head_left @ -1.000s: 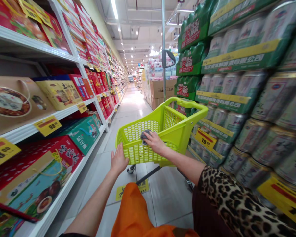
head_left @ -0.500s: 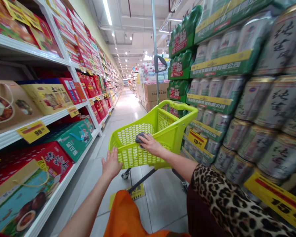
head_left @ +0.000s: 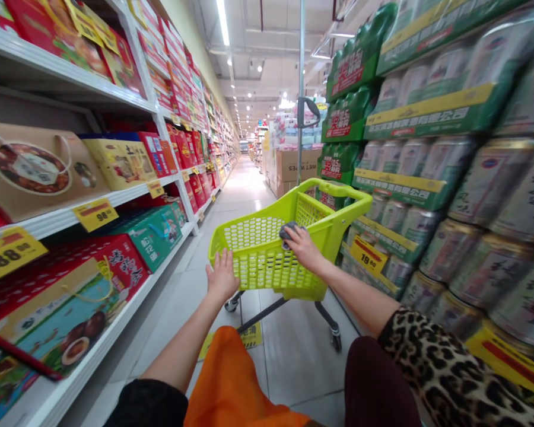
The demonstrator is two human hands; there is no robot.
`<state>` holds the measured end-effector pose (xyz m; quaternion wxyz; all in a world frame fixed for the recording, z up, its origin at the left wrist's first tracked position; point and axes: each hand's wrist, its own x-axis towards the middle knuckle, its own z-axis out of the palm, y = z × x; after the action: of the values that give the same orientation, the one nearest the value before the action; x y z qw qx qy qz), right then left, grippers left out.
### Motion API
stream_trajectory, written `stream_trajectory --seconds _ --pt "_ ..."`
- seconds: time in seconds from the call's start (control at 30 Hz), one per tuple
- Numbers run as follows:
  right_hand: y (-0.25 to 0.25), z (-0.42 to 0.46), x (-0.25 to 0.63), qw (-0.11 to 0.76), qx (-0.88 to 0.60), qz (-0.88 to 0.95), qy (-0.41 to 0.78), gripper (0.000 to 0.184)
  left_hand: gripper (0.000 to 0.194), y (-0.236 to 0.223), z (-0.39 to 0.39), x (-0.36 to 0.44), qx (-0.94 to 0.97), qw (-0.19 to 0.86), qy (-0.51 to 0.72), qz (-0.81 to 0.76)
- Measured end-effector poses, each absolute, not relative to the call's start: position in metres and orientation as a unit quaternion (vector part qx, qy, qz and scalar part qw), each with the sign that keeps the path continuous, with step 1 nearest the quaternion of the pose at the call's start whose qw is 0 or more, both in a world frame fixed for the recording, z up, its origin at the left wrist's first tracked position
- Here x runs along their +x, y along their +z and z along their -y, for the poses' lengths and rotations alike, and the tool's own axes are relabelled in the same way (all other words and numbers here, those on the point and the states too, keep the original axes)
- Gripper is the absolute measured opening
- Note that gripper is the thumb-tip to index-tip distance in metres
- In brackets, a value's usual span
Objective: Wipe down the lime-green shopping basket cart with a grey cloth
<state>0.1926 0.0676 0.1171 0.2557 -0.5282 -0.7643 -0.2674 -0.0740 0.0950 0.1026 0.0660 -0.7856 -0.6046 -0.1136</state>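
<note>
A lime-green plastic shopping cart (head_left: 267,270) on dark legs with casters stands in front of me, side-on. My right hand (head_left: 303,249) presses a crumpled grey cloth (head_left: 287,230) over the top rim of the cart's near side, with the fingers closed around it. Against the outer side at the left end of the basket rests my left hand (head_left: 223,277), its fingers stretched out and slightly spread, holding nothing. Part of the cloth is covered by my right fingers.
Shelves (head_left: 133,190) with boxed goods line the left. On the right rise stacked packs of cans (head_left: 409,160). Behind the cart stand a metal pole (head_left: 301,71) and a cardboard box (head_left: 293,163). A yellow floor sign (head_left: 251,337) lies beneath the cart.
My right hand has slid the cloth along the rim to the right, towards the handle end. My left hand stays at the left end. The whole view has shifted, with everything appearing further right.
</note>
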Motion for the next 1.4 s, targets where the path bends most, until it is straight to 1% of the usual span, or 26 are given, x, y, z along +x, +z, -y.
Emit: stream_trajectory --seconds 0.1,0.17,0.27,0.37,0.43,0.57,0.67,0.77,0.87,0.97,1.07,1.17,1.27,1.4 --pt "0.104 -0.079 0.151 0.238 -0.486 0.8 -0.259 0.038 0.077 0.106 -0.095 -0.079 -0.792 0.067 -0.094 0.599" --pt "0.105 -0.081 0.149 0.226 -0.474 0.811 -0.258 0.037 0.077 0.109 -0.094 -0.082 -0.792 0.069 -0.084 0.6" --pt "0.117 -0.077 0.183 0.227 -0.48 0.805 -0.264 0.038 0.077 0.112 -0.093 -0.086 -0.782 0.063 -0.08 0.615" --pt "0.125 -0.071 0.226 0.253 -0.501 0.779 -0.28 0.038 0.078 0.111 -0.092 -0.087 -0.773 0.044 -0.084 0.627" --pt "0.125 -0.068 0.238 0.273 -0.519 0.758 -0.287 0.037 0.079 0.109 -0.091 -0.086 -0.771 0.038 -0.088 0.629" --pt "0.113 -0.075 0.205 0.279 -0.514 0.763 -0.275 0.037 0.08 0.108 -0.09 -0.085 -0.77 0.038 -0.089 0.631" --pt "0.105 -0.084 0.166 0.247 -0.455 0.819 -0.247 0.038 0.081 0.107 -0.09 -0.087 -0.773 0.043 -0.086 0.627" --pt "0.108 -0.089 0.154 0.205 -0.407 0.859 -0.231 0.037 0.081 0.104 -0.092 -0.092 -0.78 0.056 -0.078 0.619" --pt "0.119 -0.085 0.178 0.18 -0.408 0.863 -0.236 0.037 0.081 0.1 -0.095 -0.096 -0.786 0.065 -0.073 0.611" --pt "0.132 -0.072 0.221 0.181 -0.443 0.839 -0.261 0.036 0.08 0.098 -0.098 -0.099 -0.787 0.076 -0.073 0.608" --pt "0.144 -0.057 0.26 0.2 -0.487 0.801 -0.285 0.036 0.078 0.099 -0.098 -0.097 -0.784 0.086 -0.078 0.61" --pt "0.152 -0.05 0.279 0.232 -0.536 0.753 -0.304 0.037 0.076 0.102 -0.096 -0.088 -0.78 0.092 -0.088 0.613" --pt "0.147 -0.053 0.266 0.241 -0.545 0.743 -0.305 0.037 0.078 0.104 -0.093 -0.074 -0.777 0.094 -0.095 0.615" --pt "0.122 -0.067 0.213 0.225 -0.486 0.798 -0.277 0.035 0.078 0.106 -0.091 -0.067 -0.77 0.101 -0.089 0.623"
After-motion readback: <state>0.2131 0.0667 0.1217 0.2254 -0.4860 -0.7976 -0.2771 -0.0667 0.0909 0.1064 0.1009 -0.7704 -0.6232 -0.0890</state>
